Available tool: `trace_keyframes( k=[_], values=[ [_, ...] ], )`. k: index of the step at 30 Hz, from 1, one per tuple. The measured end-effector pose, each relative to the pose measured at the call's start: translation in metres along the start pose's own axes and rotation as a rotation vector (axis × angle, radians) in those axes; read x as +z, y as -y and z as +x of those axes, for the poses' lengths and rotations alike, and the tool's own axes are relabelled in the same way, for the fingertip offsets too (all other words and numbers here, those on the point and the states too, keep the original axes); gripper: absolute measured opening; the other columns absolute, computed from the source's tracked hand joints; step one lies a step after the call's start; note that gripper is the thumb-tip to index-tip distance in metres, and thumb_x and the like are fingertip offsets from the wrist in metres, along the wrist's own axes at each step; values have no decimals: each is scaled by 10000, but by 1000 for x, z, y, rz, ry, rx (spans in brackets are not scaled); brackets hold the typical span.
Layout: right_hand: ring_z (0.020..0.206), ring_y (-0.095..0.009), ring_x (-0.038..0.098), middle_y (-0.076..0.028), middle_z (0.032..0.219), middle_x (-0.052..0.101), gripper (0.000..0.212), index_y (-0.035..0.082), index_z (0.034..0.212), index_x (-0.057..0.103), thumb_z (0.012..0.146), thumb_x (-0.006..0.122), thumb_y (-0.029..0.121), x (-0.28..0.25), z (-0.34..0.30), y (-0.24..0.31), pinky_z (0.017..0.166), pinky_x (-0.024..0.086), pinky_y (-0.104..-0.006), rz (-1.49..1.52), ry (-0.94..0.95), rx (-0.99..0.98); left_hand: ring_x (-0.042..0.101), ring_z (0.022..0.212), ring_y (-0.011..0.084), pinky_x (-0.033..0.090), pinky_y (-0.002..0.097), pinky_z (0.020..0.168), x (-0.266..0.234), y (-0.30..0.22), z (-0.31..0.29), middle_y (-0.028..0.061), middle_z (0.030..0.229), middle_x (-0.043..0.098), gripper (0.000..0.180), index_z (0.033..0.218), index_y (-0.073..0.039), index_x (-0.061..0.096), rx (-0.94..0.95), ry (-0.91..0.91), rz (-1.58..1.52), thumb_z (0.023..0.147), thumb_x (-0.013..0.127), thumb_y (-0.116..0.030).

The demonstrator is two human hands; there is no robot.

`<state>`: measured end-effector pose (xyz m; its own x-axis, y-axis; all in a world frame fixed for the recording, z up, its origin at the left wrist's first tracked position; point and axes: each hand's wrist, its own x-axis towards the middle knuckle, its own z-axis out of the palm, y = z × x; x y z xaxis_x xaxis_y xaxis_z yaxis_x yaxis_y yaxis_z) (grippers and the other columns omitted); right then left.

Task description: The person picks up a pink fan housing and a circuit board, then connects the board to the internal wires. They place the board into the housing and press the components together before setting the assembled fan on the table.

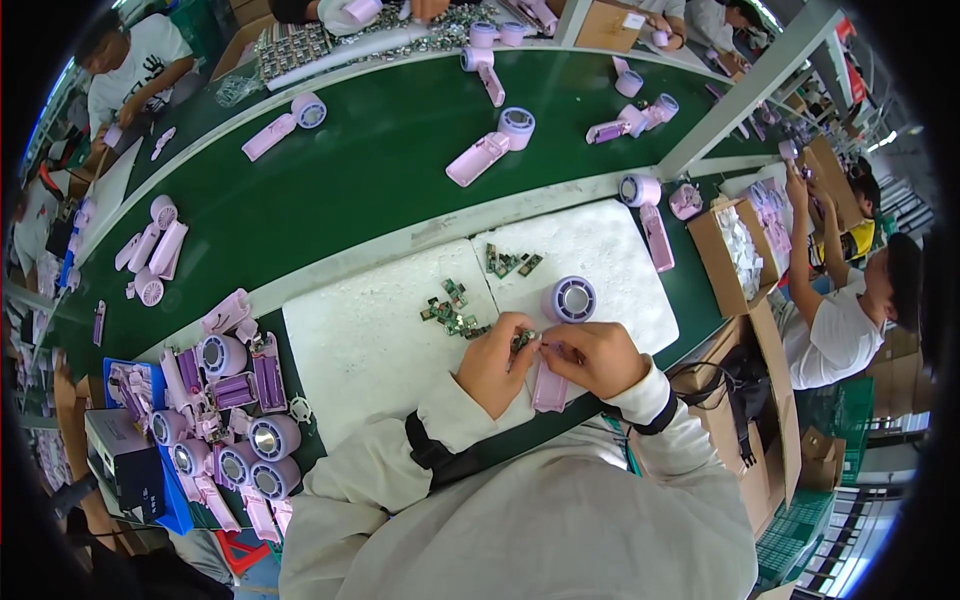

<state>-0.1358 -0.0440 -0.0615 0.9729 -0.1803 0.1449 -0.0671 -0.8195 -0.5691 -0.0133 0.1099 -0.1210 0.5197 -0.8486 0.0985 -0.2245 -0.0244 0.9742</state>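
Observation:
My left hand (494,368) pinches a small green circuit board (522,340) between thumb and fingers. Close against it, my right hand (604,362) has its fingertips pressed together; what they hold is too small to make out. Under and beyond my hands lies a pale purple handheld fan, its round head (573,299) past my right fingers and its handle (549,388) partly covered by that hand. A loose heap of circuit boards (452,312) rests left of the fan on the white foam sheet (365,330). Several more boards (512,262) lie farther back.
Many pale purple fan parts (238,388) crowd the left, beside a blue bin (160,375). A green conveyor belt (370,170) carries fan units past the foam. An open carton (722,262) with white pieces stands right, below a slanted metal post (750,95). Co-workers sit around.

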Motion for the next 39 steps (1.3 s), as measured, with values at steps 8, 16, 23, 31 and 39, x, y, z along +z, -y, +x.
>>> trace_keyframes(
  k=[8,16,23,31,39],
  values=[
    [643,-146,601,-66,756,613,155,2,932,720,782,754,17,6,-1,2,579,474,-268,108,-285,128,715,945,168,577,282,803,-6,-10,7,108,1035,687,246,1245,7,563,-114,-8,-415,1005,592,-36],
    [700,-143,583,-74,881,608,144,-43,942,699,809,739,-5,9,1,3,620,475,-258,177,-357,131,710,999,182,584,293,885,-5,-20,11,134,1149,686,324,1335,18,568,-89,50,-480,1013,563,-14],
    [694,-142,570,-72,848,596,140,-43,947,700,818,739,-4,5,1,9,626,470,-260,214,-324,163,700,1040,180,573,295,911,-4,-17,9,161,1247,674,327,1333,40,568,-102,11,-522,1009,567,-4],
    [705,-121,535,-47,841,591,136,-31,957,711,837,758,16,-5,-7,9,654,451,-258,345,-261,255,675,1092,242,607,383,916,-9,-13,10,180,1223,663,229,1218,65,631,-84,57,-644,1001,578,11],
    [751,-87,489,4,829,549,160,11,979,715,875,790,107,-5,-21,2,723,427,-250,687,-191,423,703,979,233,633,378,859,-13,-10,11,140,1082,684,207,1171,62,672,-211,243,-813,977,623,11]
  ],
)
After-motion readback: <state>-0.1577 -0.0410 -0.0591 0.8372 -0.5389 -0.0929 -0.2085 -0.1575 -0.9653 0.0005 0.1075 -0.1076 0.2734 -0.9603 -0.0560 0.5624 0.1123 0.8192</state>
